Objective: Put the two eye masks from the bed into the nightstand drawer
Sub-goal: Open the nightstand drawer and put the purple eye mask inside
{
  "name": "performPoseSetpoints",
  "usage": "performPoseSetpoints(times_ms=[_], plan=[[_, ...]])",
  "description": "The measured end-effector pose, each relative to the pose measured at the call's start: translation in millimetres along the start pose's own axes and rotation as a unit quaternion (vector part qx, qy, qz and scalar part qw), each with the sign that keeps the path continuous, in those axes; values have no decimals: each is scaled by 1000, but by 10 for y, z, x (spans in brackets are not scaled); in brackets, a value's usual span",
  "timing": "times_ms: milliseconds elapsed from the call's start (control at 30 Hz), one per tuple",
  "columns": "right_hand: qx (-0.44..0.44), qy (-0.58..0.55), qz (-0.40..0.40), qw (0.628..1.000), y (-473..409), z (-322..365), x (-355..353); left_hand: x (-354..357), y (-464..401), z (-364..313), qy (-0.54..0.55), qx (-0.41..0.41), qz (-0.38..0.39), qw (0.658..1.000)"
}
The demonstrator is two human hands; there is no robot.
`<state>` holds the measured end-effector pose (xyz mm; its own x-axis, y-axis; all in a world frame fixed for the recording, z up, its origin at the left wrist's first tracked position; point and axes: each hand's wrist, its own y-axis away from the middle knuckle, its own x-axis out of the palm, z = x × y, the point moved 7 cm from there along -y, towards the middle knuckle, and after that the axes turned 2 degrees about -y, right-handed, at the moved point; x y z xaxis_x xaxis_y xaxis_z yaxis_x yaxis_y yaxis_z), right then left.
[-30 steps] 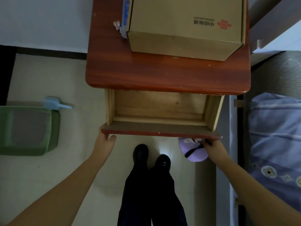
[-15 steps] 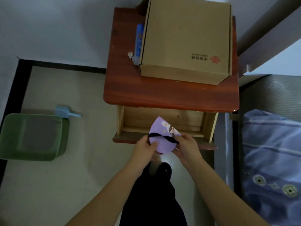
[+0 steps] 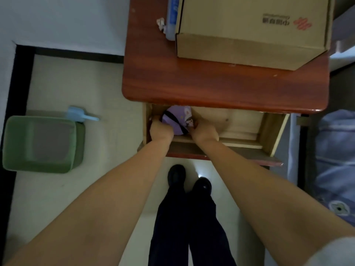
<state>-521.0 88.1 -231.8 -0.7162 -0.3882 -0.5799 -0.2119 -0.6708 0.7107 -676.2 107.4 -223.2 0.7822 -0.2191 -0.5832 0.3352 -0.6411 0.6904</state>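
head view: both hands are now inside the open nightstand drawer, at its left end, where half a second ago they held the purple eye mask up in the air just in front of the drawer's front board. the left hand is curled against the mask's left edge and the right hand grips its right edge, so the mask is pinched between them; its far part slips under the overhang of the red-brown nightstand top. whether the mask already rests on the drawer floor cannot be told. a black strap crosses the mask and a small cartoon print shows on its right side. only one mask can be made out; a second one is not distinguishable. the rest of the drawer floor to the right shows bare pale wood. the cardboard box sits on the nightstand as before, a blue item just beside its left wall. on the floor to the left stand the green bin and the light blue scoop, unmoved. the blue bedding lies at right.
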Motion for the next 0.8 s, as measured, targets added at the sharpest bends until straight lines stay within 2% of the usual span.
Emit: performPoseSetpoints(times_ms=[167, 267, 367, 500, 567, 633, 800], plan=[[25, -22, 24, 999, 319, -237, -272, -178, 314, -67, -10, 45, 15, 999], [43, -22, -6, 999, 806, -422, -747, -345, 796, -217, -33, 85, 57, 994], [41, -5, -51, 998, 1431, -602, -1316, -419, 1429, -554, -118, 173, 123, 970], [49, 36, -181, 982, 2080, -918, -2177, -231, 2250, -1363, -202, 325, 177, 907], [73, 21, -245, 967, 2429, -1251, -2645, 81, 2812, -1912, -239, 428, 192, 850], [88, 29, -247, 965, 2512, -1383, -2832, 232, 3071, -2257, -256, 475, 192, 820], [164, 2, -319, 934, 2986, -2402, -3565, 1268, 4071, -2994, -311, 560, 237, 730]])
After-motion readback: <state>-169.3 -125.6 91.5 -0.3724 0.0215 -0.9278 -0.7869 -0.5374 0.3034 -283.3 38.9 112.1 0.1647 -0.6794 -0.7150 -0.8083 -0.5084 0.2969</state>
